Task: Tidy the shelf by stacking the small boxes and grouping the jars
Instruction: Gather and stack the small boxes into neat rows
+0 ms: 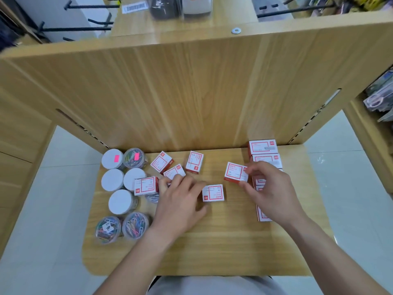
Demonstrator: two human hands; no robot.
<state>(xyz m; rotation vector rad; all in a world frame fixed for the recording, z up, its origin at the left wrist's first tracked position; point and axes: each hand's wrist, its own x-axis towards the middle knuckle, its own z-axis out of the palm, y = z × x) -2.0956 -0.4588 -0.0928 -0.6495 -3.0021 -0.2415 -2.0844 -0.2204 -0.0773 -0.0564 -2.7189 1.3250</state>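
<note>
On the wooden shelf (191, 241) the stacking of the small boxes is the step in hand. One small box (235, 172) is pinched at its right edge by the fingers of the right hand (270, 192) and is held just beside the row of stacked boxes (264, 154) at the right side of the shelf. The grip of the left hand (180, 196) is closed on another box (146, 185), which is held near the grouped jars (123, 184) on the left. Four loose boxes are seen between the hands, among them one (212, 193) near the left thumb. It is judged that the right box must next be placed squarely on the stack, with its edges aligned, so that nothing is pushed over.
</note>
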